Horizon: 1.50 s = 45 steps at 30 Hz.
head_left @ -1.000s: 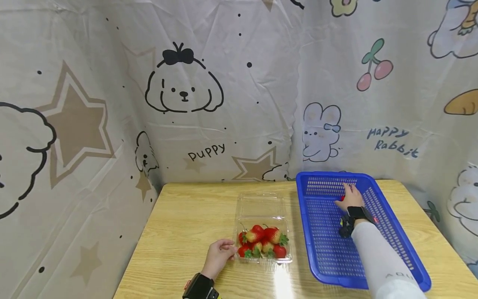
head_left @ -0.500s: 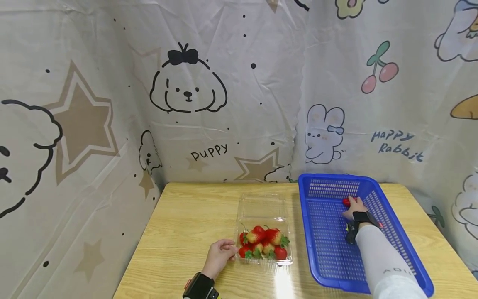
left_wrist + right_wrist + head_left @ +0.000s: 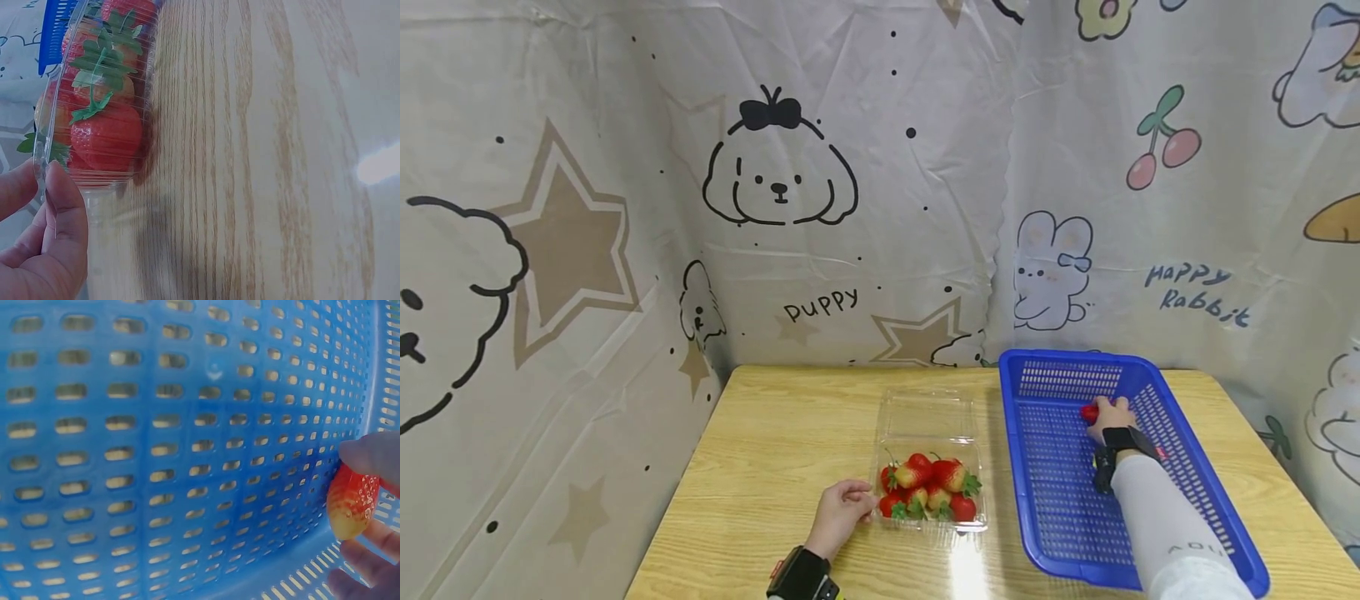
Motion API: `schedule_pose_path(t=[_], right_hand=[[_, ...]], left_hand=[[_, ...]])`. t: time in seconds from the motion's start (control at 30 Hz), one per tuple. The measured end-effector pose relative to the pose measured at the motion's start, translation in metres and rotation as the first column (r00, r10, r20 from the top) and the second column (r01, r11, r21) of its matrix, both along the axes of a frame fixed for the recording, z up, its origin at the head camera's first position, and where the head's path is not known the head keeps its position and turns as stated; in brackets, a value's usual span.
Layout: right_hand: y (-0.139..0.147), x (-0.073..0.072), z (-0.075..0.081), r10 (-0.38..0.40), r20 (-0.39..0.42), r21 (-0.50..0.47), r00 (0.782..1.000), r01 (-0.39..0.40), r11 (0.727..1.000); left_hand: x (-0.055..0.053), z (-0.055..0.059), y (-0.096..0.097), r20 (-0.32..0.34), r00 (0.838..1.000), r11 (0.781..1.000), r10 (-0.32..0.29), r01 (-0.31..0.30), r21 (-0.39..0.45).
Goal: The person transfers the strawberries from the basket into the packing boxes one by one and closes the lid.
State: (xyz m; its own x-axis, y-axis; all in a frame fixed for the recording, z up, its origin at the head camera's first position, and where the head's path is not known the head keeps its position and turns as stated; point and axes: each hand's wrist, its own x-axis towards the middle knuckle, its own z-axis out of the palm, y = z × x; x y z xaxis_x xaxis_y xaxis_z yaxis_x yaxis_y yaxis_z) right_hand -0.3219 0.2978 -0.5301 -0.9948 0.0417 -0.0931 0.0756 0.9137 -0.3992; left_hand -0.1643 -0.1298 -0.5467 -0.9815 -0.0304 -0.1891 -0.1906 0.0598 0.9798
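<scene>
A clear plastic clamshell box (image 3: 928,417) lies with its lid folded back on the table. Several red and pale-yellow strawberries (image 3: 928,483) with green leaves fill it. At the box's left edge, my left hand (image 3: 841,515) pinches the rim between thumb and fingers, as the left wrist view shows up close. My right hand (image 3: 1111,417) is down inside the blue basket (image 3: 1052,500), near its far end. There it grips a single strawberry (image 3: 354,500) between thumb and fingers, its yellowish tip pointing down in the right wrist view. Part of this strawberry is hidden behind the thumb.
The basket has raised, slotted walls and stands on the right of the wooden table (image 3: 775,433). A printed curtain (image 3: 850,208) hangs behind and to the left. My right forearm crosses the basket's near right rim.
My right hand has come down onto the strawberry in the basket, then shifted slightly left and nearer with it. The left hand stays at the box's rim. The head view has shifted slightly.
</scene>
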Motion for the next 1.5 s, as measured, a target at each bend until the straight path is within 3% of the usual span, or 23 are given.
schedule_pose_path(t=[0.2,0.33,0.37,0.47,0.57,0.6,0.87,1.13,1.3,1.5], right_hand=[[0.002,-0.004,-0.01,0.008,-0.02,0.011,1.0,-0.008,1.0],[0.009,-0.013,-0.027,0.0,-0.006,0.003,1.0,0.0,1.0],[0.014,-0.018,-0.038,0.013,-0.044,0.005,0.999,-0.013,1.0],[0.017,-0.023,-0.041,0.044,-0.052,0.011,0.998,-0.043,0.999],[0.011,-0.019,-0.024,0.091,-0.08,-0.001,0.993,-0.092,0.996],[0.004,-0.014,-0.009,0.096,-0.051,-0.015,0.994,-0.096,0.995],[-0.026,-0.006,0.053,0.125,-0.092,-0.082,0.988,-0.132,0.988],[-0.067,0.011,0.107,0.178,-0.242,-0.134,0.954,-0.214,0.967],[-0.099,0.026,0.128,0.198,-0.305,-0.183,0.932,-0.261,0.948],[-0.139,0.05,0.132,0.285,-0.369,-0.196,0.885,-0.374,0.906]], left_hand=[[0.0,0.0,0.0,-0.001,1.0,1.0,-0.001,0.001,0.01],[0.0,-0.001,0.0,-0.001,1.0,1.0,0.0,0.0,0.008],[-0.001,-0.001,0.0,-0.001,1.0,1.0,0.0,0.0,0.006],[-0.001,-0.002,0.0,-0.008,1.0,1.0,0.004,-0.004,-0.005],[-0.001,-0.002,0.0,-0.018,1.0,1.0,0.006,-0.007,-0.015],[-0.001,-0.002,0.0,-0.023,1.0,1.0,0.007,-0.007,-0.02],[-0.002,-0.002,0.0,-0.038,0.999,1.0,0.009,-0.009,-0.024],[-0.002,0.001,-0.001,-0.021,1.0,1.0,-0.008,0.008,-0.013],[0.0,0.008,0.0,-0.023,1.0,1.0,-0.011,0.011,0.001],[-0.002,-0.002,0.0,-0.017,1.0,1.0,-0.008,0.008,-0.011]])
